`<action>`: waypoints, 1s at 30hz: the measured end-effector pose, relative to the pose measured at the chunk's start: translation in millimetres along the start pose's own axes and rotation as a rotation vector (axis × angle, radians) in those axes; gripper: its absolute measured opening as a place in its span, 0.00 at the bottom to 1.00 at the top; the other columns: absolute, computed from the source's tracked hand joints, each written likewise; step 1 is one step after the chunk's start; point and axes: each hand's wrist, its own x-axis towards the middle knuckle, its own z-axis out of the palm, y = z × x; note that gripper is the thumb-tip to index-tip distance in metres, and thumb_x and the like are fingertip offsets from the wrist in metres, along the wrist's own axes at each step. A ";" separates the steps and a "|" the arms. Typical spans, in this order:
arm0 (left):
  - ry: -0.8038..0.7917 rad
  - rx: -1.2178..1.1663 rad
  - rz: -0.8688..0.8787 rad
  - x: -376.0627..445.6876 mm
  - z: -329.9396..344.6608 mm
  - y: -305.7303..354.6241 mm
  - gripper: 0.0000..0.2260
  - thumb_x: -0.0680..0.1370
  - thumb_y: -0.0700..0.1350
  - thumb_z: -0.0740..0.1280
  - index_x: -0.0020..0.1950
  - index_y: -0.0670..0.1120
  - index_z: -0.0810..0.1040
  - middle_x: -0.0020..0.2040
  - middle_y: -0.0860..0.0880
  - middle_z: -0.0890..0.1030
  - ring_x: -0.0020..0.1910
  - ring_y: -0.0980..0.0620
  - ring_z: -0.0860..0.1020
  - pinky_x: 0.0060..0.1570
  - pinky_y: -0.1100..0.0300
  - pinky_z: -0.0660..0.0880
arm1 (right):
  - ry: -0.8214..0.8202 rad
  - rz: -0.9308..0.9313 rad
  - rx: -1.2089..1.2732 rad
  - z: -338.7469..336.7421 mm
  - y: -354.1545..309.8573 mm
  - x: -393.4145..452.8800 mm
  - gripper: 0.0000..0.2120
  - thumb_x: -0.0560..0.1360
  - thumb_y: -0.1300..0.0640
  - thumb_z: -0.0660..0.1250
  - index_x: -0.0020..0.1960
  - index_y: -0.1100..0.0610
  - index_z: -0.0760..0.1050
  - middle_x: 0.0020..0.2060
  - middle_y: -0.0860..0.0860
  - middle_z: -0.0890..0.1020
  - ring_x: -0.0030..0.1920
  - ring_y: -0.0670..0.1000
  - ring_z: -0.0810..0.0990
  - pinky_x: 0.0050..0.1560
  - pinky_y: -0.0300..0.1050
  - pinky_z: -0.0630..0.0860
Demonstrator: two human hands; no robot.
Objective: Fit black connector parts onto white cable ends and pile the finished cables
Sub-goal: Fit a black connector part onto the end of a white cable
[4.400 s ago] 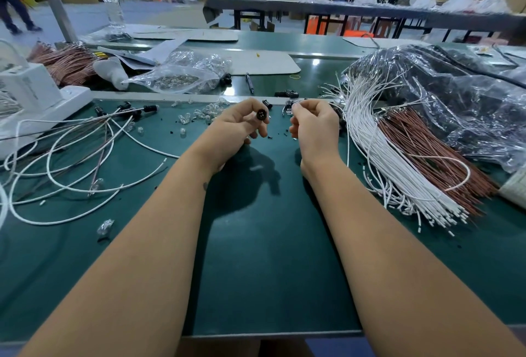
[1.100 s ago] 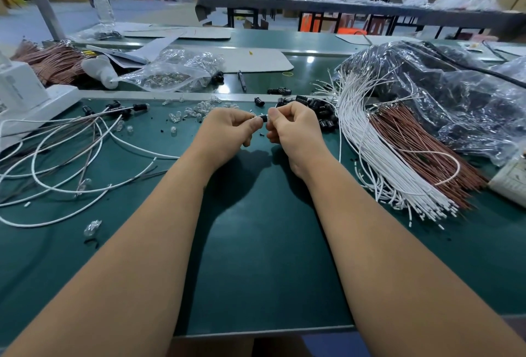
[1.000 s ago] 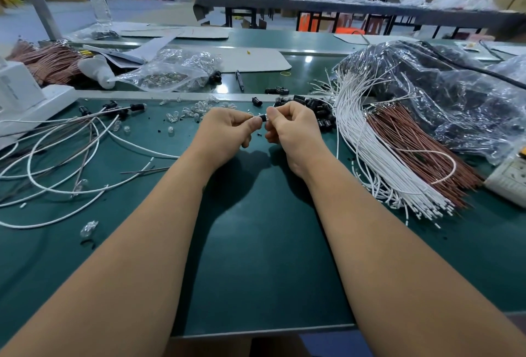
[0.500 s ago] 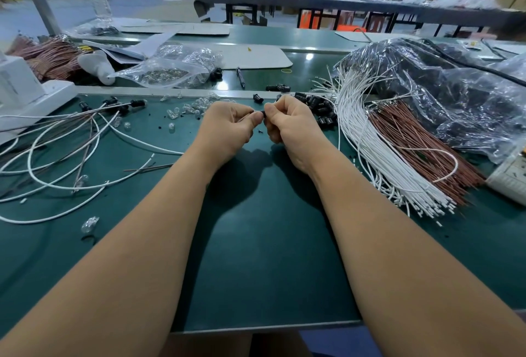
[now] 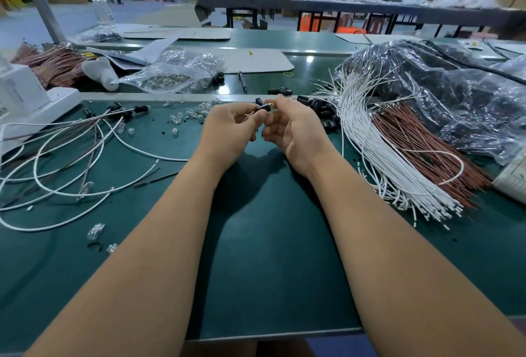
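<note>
Black connector part (image 5: pixel 265 107) pinched between left hand (image 5: pixel 227 131) and right hand (image 5: pixel 294 131) fingertips above green surface (image 5: pixel 270 242) | step: seating it, cable unclear | next: push home, add to finished cables (image 5: pixel 71 157)

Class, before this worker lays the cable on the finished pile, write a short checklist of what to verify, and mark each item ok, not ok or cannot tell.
1. Left hand grips the black connector: ok.
2. Right hand steadies the connector's far end with its fingertips: ok.
3. Connector fully seated on the cable end: cannot tell, fingers hide the joint.
4. Finished pile lies within reach on the left: ok.
5. Loose connectors ready behind the right hand: ok.
6. White cables ready on the right: ok.
</note>
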 end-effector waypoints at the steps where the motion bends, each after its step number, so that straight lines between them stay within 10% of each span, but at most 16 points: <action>1: -0.001 0.011 0.005 0.0 -0.2 0.4 0.06 0.79 0.42 0.67 0.47 0.41 0.83 0.28 0.49 0.76 0.27 0.59 0.70 0.35 0.66 0.70 | 0.012 -0.017 -0.032 -0.1 0.4 0.0 0.07 0.81 0.60 0.60 0.45 0.60 0.74 0.30 0.52 0.76 0.27 0.48 0.75 0.32 0.41 0.74; 13: -0.038 0.257 0.016 0.8 0.4 0.6 0.13 0.80 0.46 0.64 0.41 0.41 0.82 0.31 0.35 0.76 0.29 0.49 0.68 0.33 0.54 0.69 | 0.231 -0.253 -0.240 4.6 9.4 1.2 0.09 0.79 0.64 0.63 0.41 0.57 0.72 0.32 0.51 0.78 0.28 0.45 0.76 0.34 0.39 0.75; 19: -0.049 0.615 0.059 2.3 -14.9 -4.7 0.13 0.82 0.50 0.60 0.45 0.44 0.79 0.31 0.51 0.74 0.33 0.48 0.73 0.30 0.60 0.65 | 0.573 -0.283 0.042 -4.5 -5.7 -0.2 0.03 0.80 0.63 0.62 0.47 0.58 0.72 0.35 0.53 0.77 0.29 0.46 0.78 0.34 0.39 0.77; 30: 0.381 0.559 0.156 21.7 -62.8 44.2 0.11 0.80 0.46 0.63 0.51 0.44 0.83 0.37 0.53 0.79 0.35 0.53 0.74 0.34 0.63 0.67 | 0.021 -0.406 -0.857 32.9 16.0 -17.7 0.11 0.76 0.58 0.65 0.39 0.48 0.66 0.29 0.46 0.73 0.31 0.47 0.70 0.35 0.46 0.71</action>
